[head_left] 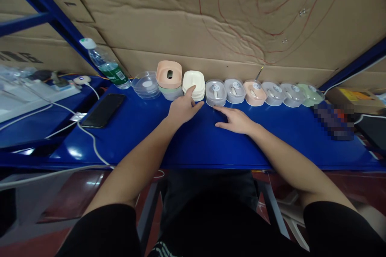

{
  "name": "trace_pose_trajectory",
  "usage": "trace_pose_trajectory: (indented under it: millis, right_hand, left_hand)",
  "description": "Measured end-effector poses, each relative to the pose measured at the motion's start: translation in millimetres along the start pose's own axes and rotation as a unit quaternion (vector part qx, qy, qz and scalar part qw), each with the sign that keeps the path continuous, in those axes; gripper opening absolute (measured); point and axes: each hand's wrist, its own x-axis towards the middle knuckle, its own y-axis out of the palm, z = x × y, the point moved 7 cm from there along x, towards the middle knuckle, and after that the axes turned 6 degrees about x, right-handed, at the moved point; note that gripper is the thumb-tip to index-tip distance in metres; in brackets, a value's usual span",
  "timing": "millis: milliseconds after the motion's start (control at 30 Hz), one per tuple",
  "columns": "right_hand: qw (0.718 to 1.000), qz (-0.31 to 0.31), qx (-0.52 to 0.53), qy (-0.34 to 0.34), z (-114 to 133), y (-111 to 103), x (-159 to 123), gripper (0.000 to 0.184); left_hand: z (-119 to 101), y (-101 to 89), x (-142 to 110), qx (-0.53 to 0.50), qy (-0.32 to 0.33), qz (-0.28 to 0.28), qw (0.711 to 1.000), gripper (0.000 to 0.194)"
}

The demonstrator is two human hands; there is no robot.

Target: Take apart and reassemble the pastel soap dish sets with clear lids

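Note:
My left hand [183,108] reaches to the stack of cream plastic trays [194,78], its forefinger over the front of the stack and its fingers apart. Close by on the right, my right hand [235,119] is stretched out with fingertips at the front of a clear-lidded grey box [216,95]; whether they touch it I cannot tell. Neither hand holds anything. Left of the cream stack stand peach holders with an oval hole [169,71] on top of grey-green ones [171,93]. Further left is a stack of clear lids [147,84].
More lidded boxes run rightward: grey [235,91], peach [255,93] and green [309,95]. A water bottle [110,70] and a black phone [104,110] are on the left. A white cable [94,140] crosses the blue table's left side. A cardboard wall [169,16] stands behind.

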Motion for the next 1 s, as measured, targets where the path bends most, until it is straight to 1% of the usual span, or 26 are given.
trace_pose_trajectory:
  millis: [100, 200, 267, 367, 467, 533, 567, 633, 667, 700, 767, 800, 833, 867, 900, 1000]
  right_hand:
    - [1.000, 0.007, -0.003, 0.009, -0.8, 2.0, 1.4, 0.078]
    - [0.999, 0.020, -0.014, 0.031, -1.0, 3.7, 2.6, 0.083]
    - [0.998, 0.028, -0.022, 0.043, -0.5, 3.6, 2.8, 0.084]
    - [0.998, 0.032, -0.027, 0.053, -0.4, 3.1, 1.7, 0.083]
    - [0.999, 0.020, -0.018, 0.034, -0.1, 2.6, -0.2, 0.079]
    - [1.000, -0.012, 0.000, 0.009, 0.2, -0.4, -1.2, 0.070]
    - [0.999, -0.039, 0.017, 0.005, -1.2, -3.9, -1.6, 0.063]
    - [0.990, -0.115, 0.078, 0.028, -9.6, -15.3, -2.7, 0.054]
    - [0.978, -0.159, 0.122, 0.051, -16.5, -22.5, -3.8, 0.055]
    - [0.962, -0.202, 0.169, 0.075, -24.4, -29.5, -5.3, 0.060]
    - [0.922, -0.270, 0.253, 0.113, -39.5, -41.3, -8.3, 0.073]
    - [0.907, -0.290, 0.281, 0.122, -45.3, -45.6, -9.0, 0.077]
    - [0.899, -0.296, 0.297, 0.124, -49.5, -48.6, -8.8, 0.078]
    - [0.900, -0.291, 0.301, 0.121, -51.9, -50.1, -7.7, 0.076]
    - [0.908, -0.274, 0.296, 0.116, -52.9, -49.9, -6.2, 0.071]
    - [0.948, -0.187, 0.234, 0.106, -49.4, -41.4, -2.2, 0.051]
  left_hand:
    - [6.7, 5.1, 5.1, -0.002, -0.011, 0.024, 1.000, 0.077]
    - [10.2, 7.5, 8.8, -0.013, -0.014, 0.026, 0.999, 0.069]
    - [12.0, 6.8, 10.2, -0.017, -0.019, 0.011, 1.000, 0.059]
    - [16.1, 2.7, 10.1, -0.009, -0.041, -0.025, 0.999, 0.043]
    - [17.8, -3.5, 7.5, -0.013, -0.054, -0.060, 0.997, 0.032]
    - [16.5, -8.8, 5.0, -0.023, -0.044, -0.083, 0.995, 0.030]
    - [15.2, -11.5, 3.6, -0.027, -0.034, -0.094, 0.995, 0.031]
    - [11.0, -16.0, 0.8, -0.032, -0.001, -0.110, 0.993, 0.033]
    - [7.7, -17.1, -0.5, -0.033, 0.023, -0.111, 0.993, 0.034]
    - [3.7, -17.3, -2.0, -0.034, 0.053, -0.106, 0.992, 0.035]
    - [-6.2, -14.2, -5.6, -0.029, 0.116, -0.073, 0.990, 0.036]
    - [-11.2, -11.6, -7.8, -0.022, 0.143, -0.049, 0.988, 0.036]
    - [-15.5, -9.0, -10.1, -0.013, 0.163, -0.025, 0.986, 0.037]
    - [-19.1, -6.7, -12.3, -0.003, 0.177, -0.003, 0.984, 0.039]
    - [-21.9, -4.7, -14.2, 0.007, 0.183, 0.019, 0.983, 0.042]
    - [-26.1, 1.2, -18.2, 0.016, 0.181, 0.091, 0.979, 0.057]
